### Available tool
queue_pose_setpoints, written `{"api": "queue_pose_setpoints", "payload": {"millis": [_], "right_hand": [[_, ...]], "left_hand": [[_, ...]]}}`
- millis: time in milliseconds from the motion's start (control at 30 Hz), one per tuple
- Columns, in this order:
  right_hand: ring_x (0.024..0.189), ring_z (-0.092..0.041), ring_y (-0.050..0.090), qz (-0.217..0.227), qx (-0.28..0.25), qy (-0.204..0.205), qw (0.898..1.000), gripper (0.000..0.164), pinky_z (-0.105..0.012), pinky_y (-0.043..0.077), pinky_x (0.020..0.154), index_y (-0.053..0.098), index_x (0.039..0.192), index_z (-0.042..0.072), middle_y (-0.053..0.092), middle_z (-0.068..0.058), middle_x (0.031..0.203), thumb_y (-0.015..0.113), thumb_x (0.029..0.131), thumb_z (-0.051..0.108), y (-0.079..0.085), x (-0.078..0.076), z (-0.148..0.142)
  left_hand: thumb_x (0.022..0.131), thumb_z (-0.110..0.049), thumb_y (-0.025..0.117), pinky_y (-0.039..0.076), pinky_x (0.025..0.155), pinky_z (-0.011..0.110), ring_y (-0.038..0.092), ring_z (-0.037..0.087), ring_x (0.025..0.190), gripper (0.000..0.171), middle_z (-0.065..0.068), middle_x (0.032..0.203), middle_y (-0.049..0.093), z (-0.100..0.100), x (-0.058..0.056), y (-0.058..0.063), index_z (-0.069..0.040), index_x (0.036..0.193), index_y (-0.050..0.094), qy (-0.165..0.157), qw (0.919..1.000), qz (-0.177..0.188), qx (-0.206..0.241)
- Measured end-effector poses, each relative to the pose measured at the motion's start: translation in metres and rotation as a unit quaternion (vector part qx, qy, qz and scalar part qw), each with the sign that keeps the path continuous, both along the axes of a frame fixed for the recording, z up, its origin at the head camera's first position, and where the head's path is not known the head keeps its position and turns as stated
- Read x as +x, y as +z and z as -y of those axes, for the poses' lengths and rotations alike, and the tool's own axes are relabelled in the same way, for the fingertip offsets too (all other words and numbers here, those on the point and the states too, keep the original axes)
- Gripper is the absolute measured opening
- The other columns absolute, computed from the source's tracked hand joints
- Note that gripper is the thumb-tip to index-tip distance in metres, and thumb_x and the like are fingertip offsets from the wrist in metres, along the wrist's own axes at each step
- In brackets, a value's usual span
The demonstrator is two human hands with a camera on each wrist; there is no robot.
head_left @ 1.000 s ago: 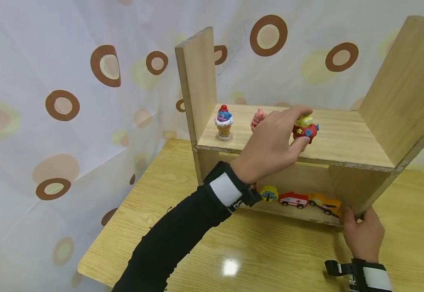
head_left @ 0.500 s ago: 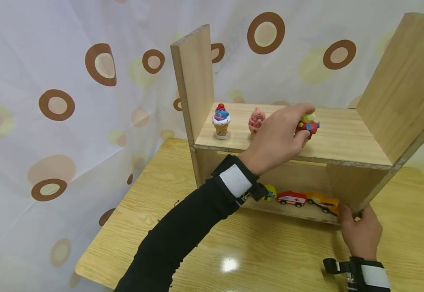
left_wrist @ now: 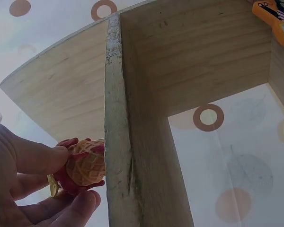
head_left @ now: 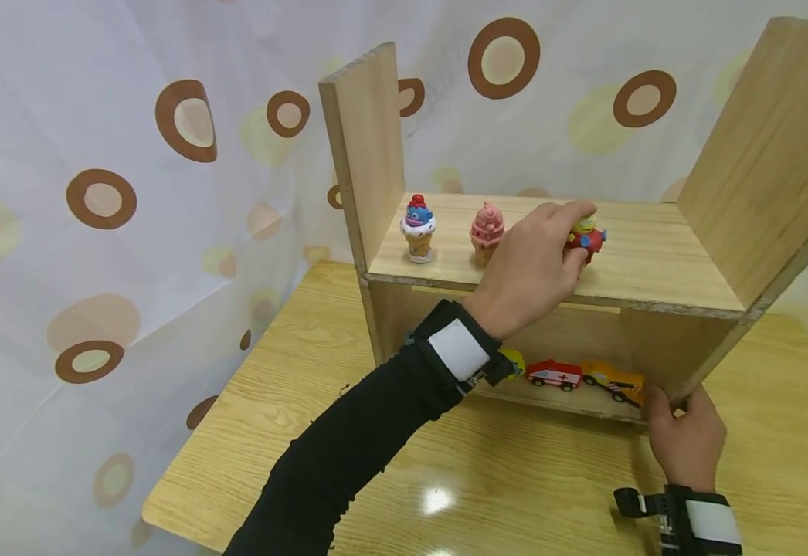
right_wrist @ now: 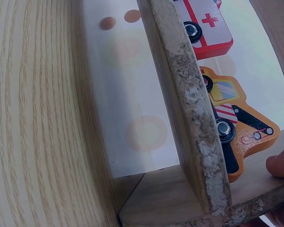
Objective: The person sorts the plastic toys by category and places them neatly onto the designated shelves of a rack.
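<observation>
My left hand (head_left: 532, 259) pinches a red and yellow ice-cream-cone toy figure (head_left: 588, 241) between thumb and fingers, at the upper board (head_left: 661, 251) of a wooden shelf. In the left wrist view the figure's waffle-cone base (left_wrist: 89, 165) faces the camera, right at the board's front edge (left_wrist: 116, 127). A pink ice-cream-cone toy (head_left: 487, 228) stands just left of this hand, partly covered by it. Further left is a blue-faced cone toy (head_left: 419, 230) with a red top. My right hand (head_left: 689, 440) grips the lower front of the shelf's right side panel (head_left: 717, 351).
On the lower board stand a red and white toy ambulance (head_left: 554, 375), an orange toy crane truck (head_left: 614, 381) and a yellow toy (head_left: 514, 363) half behind the left wrist. The shelf stands on a wooden table (head_left: 515, 471) before a patterned curtain (head_left: 293, 46).
My left hand has shifted slightly right over the upper board with the red and yellow figure, uncovering more of the pink cone toy. The right hand keeps its grip on the panel.
</observation>
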State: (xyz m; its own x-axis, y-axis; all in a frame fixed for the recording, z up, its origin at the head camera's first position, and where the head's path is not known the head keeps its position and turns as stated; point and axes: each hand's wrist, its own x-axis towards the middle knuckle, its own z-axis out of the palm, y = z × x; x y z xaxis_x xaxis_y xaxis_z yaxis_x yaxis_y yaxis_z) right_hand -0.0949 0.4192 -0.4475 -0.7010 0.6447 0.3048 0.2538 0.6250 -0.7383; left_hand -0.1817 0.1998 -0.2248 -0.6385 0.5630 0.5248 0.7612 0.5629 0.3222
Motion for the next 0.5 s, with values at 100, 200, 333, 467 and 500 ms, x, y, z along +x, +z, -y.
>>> {"api": "queue_pose_setpoints", "payload": {"millis": [100,200,333,467,500], "right_hand": [[0.075,0.012,0.034,-0.001,-0.001,0.002,1.000,0.038,-0.014,0.030,0.060,0.061,0.127,-0.001,0.067,-0.026,0.115,0.054,0.098,0.023,0.0000,0.0005,0.0000],[0.077,0.009,0.036,0.001,-0.005,0.003,1.000,0.039,-0.012,0.030,0.059,0.060,0.128,0.000,0.067,-0.025,0.117,0.054,0.098,0.023,0.0002,0.0012,0.0005],[0.079,0.004,0.040,0.006,-0.008,0.004,1.000,0.040,-0.011,0.030,0.059,0.059,0.131,0.002,0.067,-0.023,0.118,0.054,0.098,0.024,0.0014,0.0021,0.0012],[0.080,0.002,0.041,0.001,-0.003,0.009,1.000,0.039,-0.010,0.029,0.058,0.059,0.130,0.001,0.066,-0.024,0.118,0.053,0.099,0.024,0.0010,0.0027,0.0016],[0.079,0.004,0.040,-0.002,-0.001,0.009,1.000,0.038,-0.009,0.029,0.058,0.059,0.129,0.001,0.066,-0.024,0.116,0.054,0.098,0.023,0.0007,0.0027,0.0015]], "left_hand": [[0.098,-0.018,0.060,0.049,0.091,0.014,0.062,0.011,0.115,0.042,0.005,0.132,0.064,0.0011,0.0001,-0.0010,-0.012,0.140,0.055,0.002,1.0000,0.000,0.003],[0.098,-0.018,0.060,0.049,0.087,0.013,0.062,0.010,0.113,0.043,0.005,0.132,0.064,0.0023,0.0004,-0.0024,-0.014,0.140,0.056,0.000,0.9999,0.004,0.010],[0.097,-0.017,0.061,0.048,0.083,0.012,0.062,0.010,0.111,0.043,0.005,0.132,0.063,0.0030,0.0015,-0.0052,-0.014,0.139,0.057,-0.006,0.9997,0.003,0.023],[0.095,-0.014,0.062,0.047,0.081,0.011,0.062,0.009,0.109,0.041,0.004,0.129,0.064,0.0038,0.0032,-0.0084,-0.014,0.137,0.060,-0.011,0.9991,-0.020,0.036],[0.095,-0.014,0.062,0.048,0.080,0.011,0.062,0.009,0.107,0.041,0.004,0.128,0.064,0.0040,0.0038,-0.0093,-0.014,0.136,0.060,-0.011,0.9988,-0.026,0.039]]}}
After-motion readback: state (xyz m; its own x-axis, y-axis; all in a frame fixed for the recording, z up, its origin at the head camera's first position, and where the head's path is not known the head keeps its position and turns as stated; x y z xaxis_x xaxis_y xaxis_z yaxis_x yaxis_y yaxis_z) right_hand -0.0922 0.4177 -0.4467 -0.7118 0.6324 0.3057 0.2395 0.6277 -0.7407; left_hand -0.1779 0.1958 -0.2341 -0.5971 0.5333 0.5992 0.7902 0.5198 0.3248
